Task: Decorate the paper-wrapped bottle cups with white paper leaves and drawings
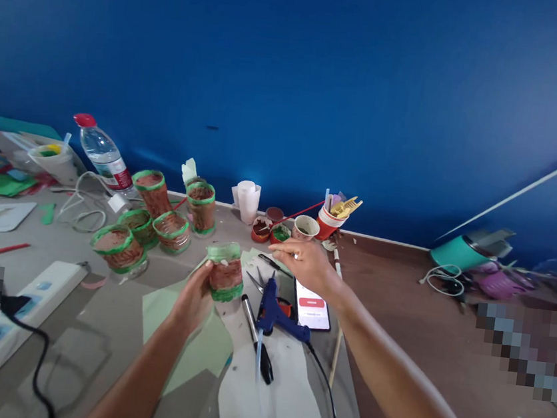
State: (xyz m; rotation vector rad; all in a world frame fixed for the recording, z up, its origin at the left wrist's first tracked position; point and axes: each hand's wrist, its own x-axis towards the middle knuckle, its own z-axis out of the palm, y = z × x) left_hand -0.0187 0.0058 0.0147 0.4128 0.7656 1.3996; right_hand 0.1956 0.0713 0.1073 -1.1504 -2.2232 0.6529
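Observation:
My left hand (193, 300) is wrapped round a small clear cup (227, 273), painted brown in the middle with green bands at top and bottom. It is held above pale green paper (204, 355). To the right, my right hand (305, 264) has its fingers pressed together in a pinch; what they hold, if anything, is too small to make out. Just behind it stand a cup of green paint (280, 234) and a cup of brown paint (261, 230). A blue glue gun (274, 312) lies between my hands, beside scissors (256, 280) and a black marker (262, 351).
Several painted cups (120, 249) stand at the left, near a water bottle (106, 156). A power strip (42, 296) lies front left. A phone (315, 307) rests under my right wrist. Paper cups with wooden forks (332, 222) stand at the back, near the table's right edge.

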